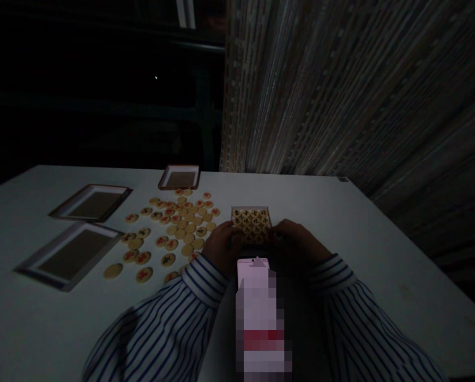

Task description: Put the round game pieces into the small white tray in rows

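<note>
Xiangqi pieces (pixel 253 220) lie flat in tight rows inside a small shallow box (pixel 250 208) on a white table (pixel 312 201), their dark characters facing up. The box sits right of the table's middle, and the hands shade its near end.

The left hand (pixel 221 246) is at the box's 7 o'clock and the right hand (pixel 295 239) at its 5 o'clock. Both are bent, with the fingers curled in against the near corners, neither spread open nor balled into a fist. The dim light hides the fingertips, so there is no telling whether either hand pinches a piece or only touches the box. Blue-and-white striped shirt sleeves (pixel 197 284) run from the wrists toward the bottom corners of the view. Between them, a pixelated block (pixel 261 323) with a pale pink top edge covers whatever is there.

Loose pieces (pixel 181 228) spread in a heap at the box's 9 o'clock, many showing red characters, some touching or overlapping. A lone piece (pixel 113 270) sits at the heap's 8 o'clock. Three white-rimmed trays with brown bases lie beyond: a small tray (pixel 179 167) at the heap's 12 o'clock, a second tray (pixel 104 187) at its 10 o'clock and a third tray (pixel 102 229) at its 9 o'clock. A dark wall of tightly stacked panels (pixel 320 90) rises at 1 o'clock.
</note>
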The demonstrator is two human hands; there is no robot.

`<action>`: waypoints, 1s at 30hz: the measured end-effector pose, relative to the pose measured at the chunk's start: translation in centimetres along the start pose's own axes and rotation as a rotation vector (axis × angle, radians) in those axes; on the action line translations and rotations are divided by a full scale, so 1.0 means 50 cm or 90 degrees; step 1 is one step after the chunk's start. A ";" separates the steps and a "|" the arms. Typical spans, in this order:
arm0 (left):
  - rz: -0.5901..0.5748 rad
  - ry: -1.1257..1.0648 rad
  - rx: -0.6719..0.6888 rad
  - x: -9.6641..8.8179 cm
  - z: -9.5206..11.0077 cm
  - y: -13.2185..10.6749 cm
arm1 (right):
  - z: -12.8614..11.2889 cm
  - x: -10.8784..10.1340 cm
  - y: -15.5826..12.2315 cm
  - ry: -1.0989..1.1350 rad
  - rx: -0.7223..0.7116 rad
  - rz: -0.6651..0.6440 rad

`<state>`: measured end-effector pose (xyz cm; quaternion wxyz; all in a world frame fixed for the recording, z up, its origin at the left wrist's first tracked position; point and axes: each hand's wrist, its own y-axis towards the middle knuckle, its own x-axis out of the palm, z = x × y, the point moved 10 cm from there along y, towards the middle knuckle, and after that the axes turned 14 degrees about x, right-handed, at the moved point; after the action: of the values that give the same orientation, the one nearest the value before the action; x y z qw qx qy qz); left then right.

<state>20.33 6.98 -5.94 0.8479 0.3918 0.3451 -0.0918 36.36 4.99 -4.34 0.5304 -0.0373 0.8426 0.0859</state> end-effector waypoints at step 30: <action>-0.018 -0.001 -0.022 0.000 0.003 -0.002 | 0.044 0.010 -0.002 0.015 0.075 0.011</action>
<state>20.34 6.81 -5.94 0.8535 0.3719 0.3515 -0.0982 38.10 5.30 -5.71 0.5210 0.0006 0.8526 0.0403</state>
